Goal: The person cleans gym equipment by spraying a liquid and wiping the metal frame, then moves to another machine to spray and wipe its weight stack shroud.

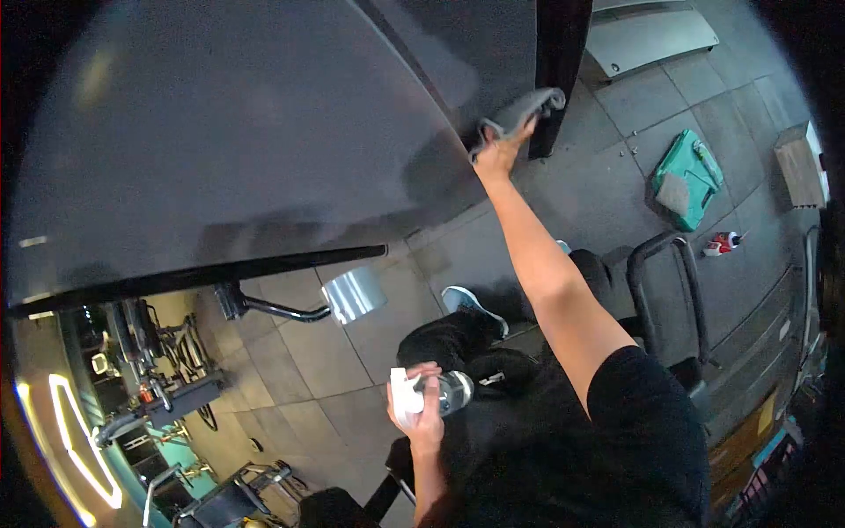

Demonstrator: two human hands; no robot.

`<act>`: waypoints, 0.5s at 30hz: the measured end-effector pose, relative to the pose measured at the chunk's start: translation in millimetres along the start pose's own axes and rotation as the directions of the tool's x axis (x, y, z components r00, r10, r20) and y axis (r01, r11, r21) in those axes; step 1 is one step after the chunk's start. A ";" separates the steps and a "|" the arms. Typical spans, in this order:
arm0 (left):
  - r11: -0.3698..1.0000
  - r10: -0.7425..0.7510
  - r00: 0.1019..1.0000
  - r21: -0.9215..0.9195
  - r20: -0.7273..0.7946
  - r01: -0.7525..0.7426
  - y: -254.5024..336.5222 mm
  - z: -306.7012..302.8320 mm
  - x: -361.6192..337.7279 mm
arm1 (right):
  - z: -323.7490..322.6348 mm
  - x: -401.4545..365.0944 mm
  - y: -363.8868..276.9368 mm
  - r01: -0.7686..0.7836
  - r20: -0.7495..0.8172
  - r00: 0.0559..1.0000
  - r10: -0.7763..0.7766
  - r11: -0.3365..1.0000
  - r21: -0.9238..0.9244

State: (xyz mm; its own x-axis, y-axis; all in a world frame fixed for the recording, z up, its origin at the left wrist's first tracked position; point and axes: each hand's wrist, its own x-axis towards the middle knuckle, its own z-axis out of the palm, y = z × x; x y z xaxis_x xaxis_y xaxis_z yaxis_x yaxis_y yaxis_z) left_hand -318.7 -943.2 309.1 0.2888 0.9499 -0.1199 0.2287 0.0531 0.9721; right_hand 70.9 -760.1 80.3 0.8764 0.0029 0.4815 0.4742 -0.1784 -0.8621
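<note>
My left hand [424, 414] is wrapped round the white head of a clear spray bottle [455, 392], held low in front of my body. The bottle lies tilted in the view, its see-through body pointing right. Far out in front, my right arm is stretched full length. The right hand [498, 158] grips a grey cloth [519, 113] against the edge of a large dark panel [238, 132], close to a black upright post [561, 70]. Part of the cloth sticks out past the fingers; the fingertips are partly hidden by it.
A silver cylinder [354, 296] on a black bent arm juts out below the panel. On the tiled floor lie a green tool case [689, 180], a red-and-white bottle [723, 244] and a grey cover [653, 40]. A black tubular frame [638, 273] stands to the right; gym equipment [176, 387] fills the lower left.
</note>
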 end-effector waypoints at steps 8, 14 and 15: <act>0.999 0.011 0.998 0.049 0.061 -0.014 -8.2 21.5 15.0 | 24.5 -113.1 124.1 -0.797 0.214 0.601 0.770 0.597 0.089; 0.998 0.034 0.995 0.048 0.089 -0.038 2.4 20.5 17.7 | 7.5 -41.5 1.7 -0.747 0.165 0.657 0.736 0.605 0.276; 0.998 0.062 0.995 0.026 0.081 -0.064 5.4 17.9 16.6 | -0.1 -35.6 -40.4 -0.632 0.124 0.772 0.624 0.731 0.256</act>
State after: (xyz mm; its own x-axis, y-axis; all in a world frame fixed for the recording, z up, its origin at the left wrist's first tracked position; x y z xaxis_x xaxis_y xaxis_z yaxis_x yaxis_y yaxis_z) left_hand -296.0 -932.6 308.7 0.3765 0.9234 -0.0751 0.2336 -0.0162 0.9722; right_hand 20.6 -753.1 98.0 0.9825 0.0128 -0.1860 -0.1862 0.1193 -0.9752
